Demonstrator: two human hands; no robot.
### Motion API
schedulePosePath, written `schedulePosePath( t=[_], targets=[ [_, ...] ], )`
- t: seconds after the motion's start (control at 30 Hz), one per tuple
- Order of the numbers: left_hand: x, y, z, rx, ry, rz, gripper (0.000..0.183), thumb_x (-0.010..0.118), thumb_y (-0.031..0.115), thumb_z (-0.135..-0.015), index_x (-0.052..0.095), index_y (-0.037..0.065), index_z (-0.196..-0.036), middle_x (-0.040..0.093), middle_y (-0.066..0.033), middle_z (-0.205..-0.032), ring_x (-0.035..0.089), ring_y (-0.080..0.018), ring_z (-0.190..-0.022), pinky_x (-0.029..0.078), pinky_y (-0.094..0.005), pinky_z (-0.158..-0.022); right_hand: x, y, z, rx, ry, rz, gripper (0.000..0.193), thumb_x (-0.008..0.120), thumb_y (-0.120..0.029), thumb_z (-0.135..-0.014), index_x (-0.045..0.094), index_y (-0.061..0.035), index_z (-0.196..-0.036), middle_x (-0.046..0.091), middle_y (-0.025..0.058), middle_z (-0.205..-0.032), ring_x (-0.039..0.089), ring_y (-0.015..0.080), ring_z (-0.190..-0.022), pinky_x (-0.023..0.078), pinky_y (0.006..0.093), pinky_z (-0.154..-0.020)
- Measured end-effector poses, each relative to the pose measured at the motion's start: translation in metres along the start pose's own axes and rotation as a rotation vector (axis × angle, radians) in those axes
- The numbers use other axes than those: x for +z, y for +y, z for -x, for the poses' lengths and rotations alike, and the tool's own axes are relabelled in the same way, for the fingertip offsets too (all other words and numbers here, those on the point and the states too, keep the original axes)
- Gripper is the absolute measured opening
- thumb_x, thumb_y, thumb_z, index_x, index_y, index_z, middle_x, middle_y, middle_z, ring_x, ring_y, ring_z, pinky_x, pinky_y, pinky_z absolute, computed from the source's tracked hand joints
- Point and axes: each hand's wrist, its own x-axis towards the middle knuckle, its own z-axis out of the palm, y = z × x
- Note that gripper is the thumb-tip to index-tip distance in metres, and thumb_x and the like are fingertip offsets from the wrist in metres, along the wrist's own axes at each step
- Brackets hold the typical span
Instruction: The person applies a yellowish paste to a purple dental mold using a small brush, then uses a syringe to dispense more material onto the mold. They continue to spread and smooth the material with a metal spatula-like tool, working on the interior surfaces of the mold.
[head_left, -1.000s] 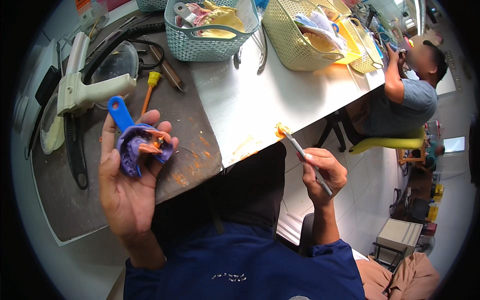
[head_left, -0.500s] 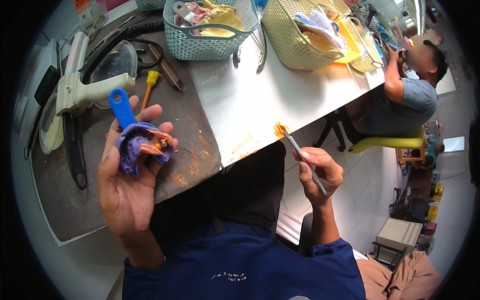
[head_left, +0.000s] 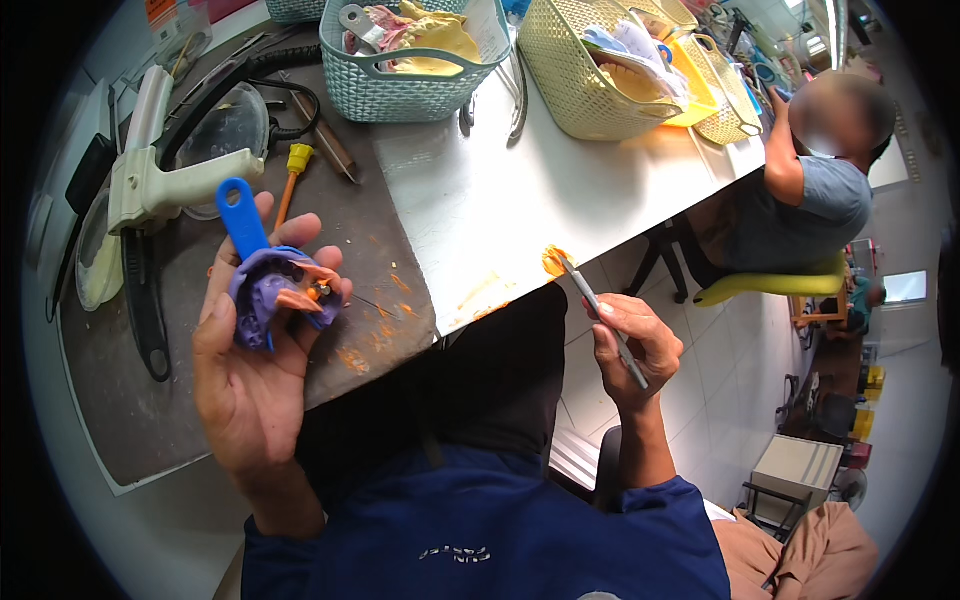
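Observation:
My left hand (head_left: 262, 400), palm up, holds a dental impression tray (head_left: 262, 300) filled with purple impression material. Its blue handle (head_left: 238, 212) points away from me. Inside the purple material sit pink-orange pieces and a small metallic part. In my right hand (head_left: 648, 350), a slim grey spatula-like tool (head_left: 595, 300) is pinched between thumb and fingers. The tool's tip touches a dab of orange paste (head_left: 552, 260) at the white tabletop's front edge. The remaining fingers of the right hand curl behind the handle.
A cream dispensing gun (head_left: 150, 190) lies on the grey mat (head_left: 330, 215) beside a yellow-capped orange stick (head_left: 298, 160). Baskets in teal (head_left: 400, 95) and pale yellow (head_left: 570, 90) hold dental models. A seated co-worker (head_left: 825, 190) is at the right. Orange smears (head_left: 480, 298) mark the table edge.
Both hands keep nearly the same pose, and the tool's tip stays at the orange paste. The view has shifted slightly. The co-worker's head has moved.

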Motion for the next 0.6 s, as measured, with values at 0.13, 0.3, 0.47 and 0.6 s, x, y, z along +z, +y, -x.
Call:
schedulePosePath(
  t=[0.13,0.3,0.47,0.6],
  targets=[
    [0.002,0.001,0.0,-0.009,0.003,0.007,0.069,0.045,0.032,-0.099,0.02,-0.005,-0.152,0.045,-0.0288,-0.141,0.055,-0.0348,-0.125,0.046,-0.0473,-0.107,-0.004,0.002,-0.001,0.004,-0.057,0.012,0.017,0.066,0.005,-0.087,0.062,0.0031,-0.103,0.071,0.0214,-0.091,0.072,0.0263,-0.083,0.058,0.0342,-0.076],
    [0.0,-0.001,-0.001,0.002,0.004,0.002,0.07,0.045,0.032,-0.098,0.019,-0.004,-0.153,0.046,-0.03,-0.14,0.055,-0.0352,-0.125,0.046,-0.0474,-0.107,-0.007,-0.008,-0.004,0.303,0.106,-0.283,0.008,0.06,0.003,-0.09,0.061,0.0041,-0.098,0.072,0.0203,-0.092,0.073,0.0246,-0.085,0.06,0.0361,-0.08],
    [0.0,0.0,-0.001,-0.005,-0.022,-0.002,0.071,0.046,0.031,-0.099,0.017,-0.003,-0.153,0.044,-0.0305,-0.141,0.054,-0.0355,-0.126,0.045,-0.0486,-0.108,-0.012,0.001,-0.014,0.546,0.166,-0.488,0.007,0.061,-0.005,-0.093,0.057,0.0009,-0.092,0.072,0.0181,-0.084,0.073,0.0233,-0.08,0.062,0.0332,-0.07],
    [-0.003,0.001,-0.001,-0.011,-0.06,0.017,0.071,0.046,0.03,-0.101,0.014,-0.003,-0.154,0.041,-0.0299,-0.143,0.053,-0.0356,-0.127,0.045,-0.0489,-0.109,-0.012,0.006,-0.019,0.598,0.163,-0.534,0.009,0.063,-0.006,-0.093,0.057,0.0006,-0.091,0.072,0.0192,-0.084,0.073,0.0231,-0.075,0.062,0.0327,-0.066]
  ],
)
